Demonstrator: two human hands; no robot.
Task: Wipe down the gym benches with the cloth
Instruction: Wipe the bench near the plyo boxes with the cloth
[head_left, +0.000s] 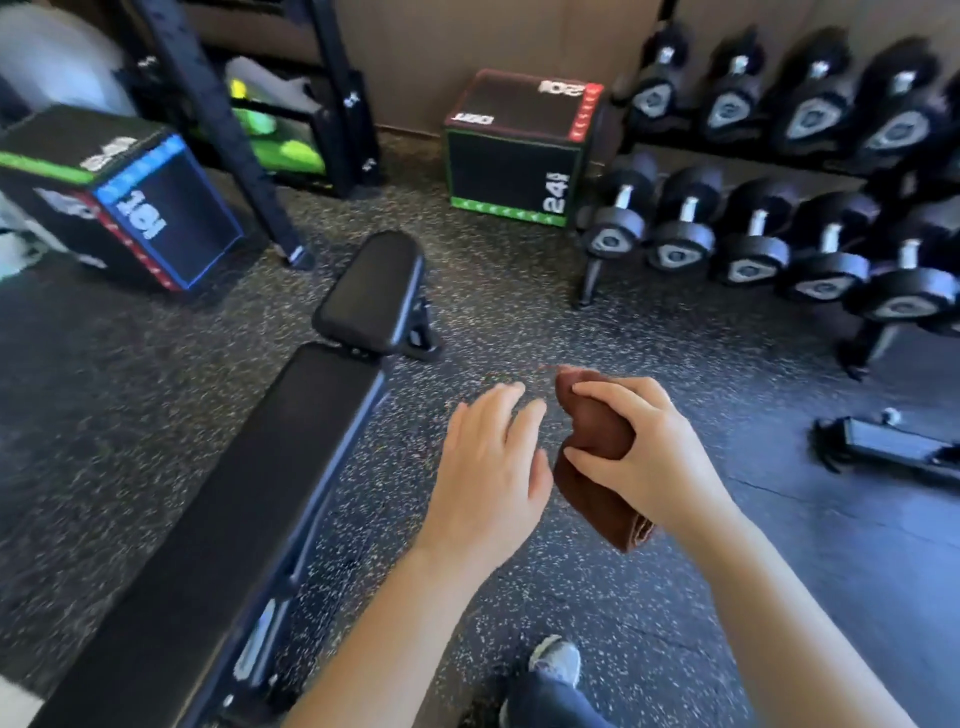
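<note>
A black padded gym bench (234, 509) runs from the lower left up to a small separate seat pad (371, 288) near the middle. To the right of the bench, above the floor, my right hand (644, 447) grips a folded brown cloth (589, 457), fingers curled round it. My left hand (488, 467) hovers just left of the cloth with fingers relaxed and spread, holding nothing. Both hands are off the bench.
Speckled rubber floor (519, 312) lies between bench and gear. A dumbbell rack (779, 208) fills the right. Two plyo boxes stand at left (119, 197) and back centre (514, 150). A black rack upright (223, 130) leans behind. A bench foot (893, 447) shows at right. My shoe (556, 660) is below.
</note>
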